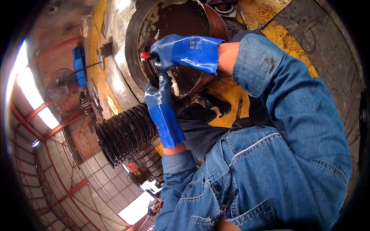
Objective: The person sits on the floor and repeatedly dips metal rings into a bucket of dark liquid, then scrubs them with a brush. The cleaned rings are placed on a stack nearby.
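Blue rubber gloves cover both hands, which meet over a round metal drum (137, 29) with dark liquid inside. My right hand (167, 52) is closed, and a small red-tipped object (145, 55) sticks out past its fingers; the rest of that object is hidden. Just below it, my left hand (160, 92) has its fingers closed on the edge of a dark, thin ring-shaped part (151, 68). Part of this piece is covered by the gloves. A pale curved edge (175, 85) shows beside the left fingers; whether it belongs to the same part I cannot tell.
A stack of black ribbed rings (125, 133) lies beside my left forearm. Yellow, stained flooring (227, 92) and a dark mat (308, 34) extend to the right. A standing fan (61, 82) and blue boxes (79, 66) are at the far left.
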Available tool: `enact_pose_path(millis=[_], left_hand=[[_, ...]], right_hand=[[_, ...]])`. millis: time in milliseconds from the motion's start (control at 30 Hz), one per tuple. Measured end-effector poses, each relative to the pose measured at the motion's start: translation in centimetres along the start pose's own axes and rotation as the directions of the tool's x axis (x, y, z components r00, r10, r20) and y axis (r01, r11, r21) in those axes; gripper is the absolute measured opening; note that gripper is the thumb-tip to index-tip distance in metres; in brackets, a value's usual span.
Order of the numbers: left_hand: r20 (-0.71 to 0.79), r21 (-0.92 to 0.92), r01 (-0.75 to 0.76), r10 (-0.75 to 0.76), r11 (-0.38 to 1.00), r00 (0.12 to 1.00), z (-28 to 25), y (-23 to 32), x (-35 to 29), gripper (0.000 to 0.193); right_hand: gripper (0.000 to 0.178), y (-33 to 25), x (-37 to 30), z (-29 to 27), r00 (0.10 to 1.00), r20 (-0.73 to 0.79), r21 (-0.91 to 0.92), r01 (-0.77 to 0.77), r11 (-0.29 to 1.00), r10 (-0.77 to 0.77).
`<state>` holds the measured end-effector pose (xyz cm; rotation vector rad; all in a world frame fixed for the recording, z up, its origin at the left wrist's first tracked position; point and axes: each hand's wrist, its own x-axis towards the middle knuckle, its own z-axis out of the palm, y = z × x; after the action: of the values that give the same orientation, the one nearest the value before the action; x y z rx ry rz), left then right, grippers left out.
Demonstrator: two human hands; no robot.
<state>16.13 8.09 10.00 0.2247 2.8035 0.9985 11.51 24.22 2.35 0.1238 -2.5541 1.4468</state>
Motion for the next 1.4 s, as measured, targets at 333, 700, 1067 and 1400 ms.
enact_pose_path(millis=[333, 700, 1067, 1400], left_hand=[[-0.033, -0.001, -0.001, 0.001, 1.0, 0.999, 0.5, 0.5, -0.2, 0.04], [0.017, -0.013, 0.045, -0.045, 0.999, 0.999, 0.2, -0.1, 0.9, 0.037], [-0.01, 0.026, 0.008, -0.008, 1.0, 1.0, 0.2, 0.8, 0.0, 0.039], [-0.013, 0.037, -0.06, 0.06, 0.998, 0.998, -0.1, -0.1, 0.0, 0.039]], right_hand=[[0.028, 0.3, 0.0, -0.1, 1.0, 0.011, 0.008, -0.016, 1.0, 0.016], [0.028, 0.1, 0.0, 0.2, 1.0, -0.021, 0.015, -0.005, 1.0, 0.006], [0.029, -0.1, 0.0, -0.4, 0.998, 0.057, 0.003, -0.035, 0.999, 0.035], [0.028, 0.1, 0.2, 0.3, 1.0, -0.011, 0.015, -0.005, 1.0, 0.005]])
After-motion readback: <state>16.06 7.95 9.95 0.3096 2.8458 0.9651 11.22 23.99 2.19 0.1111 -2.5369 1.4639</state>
